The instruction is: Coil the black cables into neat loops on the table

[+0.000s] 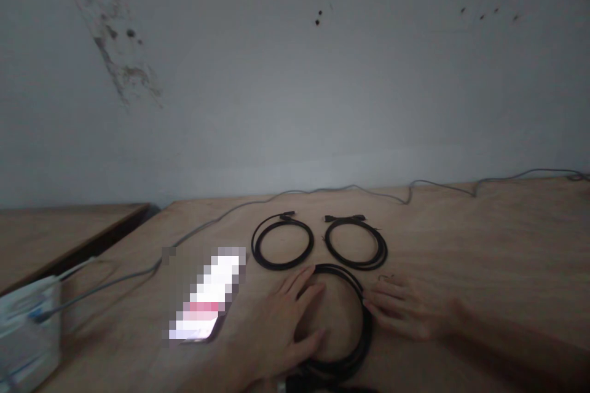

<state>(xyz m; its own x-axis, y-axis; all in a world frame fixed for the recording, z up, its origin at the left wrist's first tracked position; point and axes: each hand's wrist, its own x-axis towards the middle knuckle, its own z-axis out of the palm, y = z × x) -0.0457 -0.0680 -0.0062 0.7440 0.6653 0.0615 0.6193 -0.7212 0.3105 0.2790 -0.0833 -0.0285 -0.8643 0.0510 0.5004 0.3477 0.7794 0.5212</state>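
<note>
**Coiled black cable (366,331) between our hands**
Our left hand (286,319) lies open on the coil; our right hand (405,307) touches its edge. Two further coils (282,242) (364,245) lie just beyond on the tabletop (483,239).

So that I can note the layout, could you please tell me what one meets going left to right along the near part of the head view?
White-and-blue package → pixelated object → left hand → black cable coil → right hand
</note>
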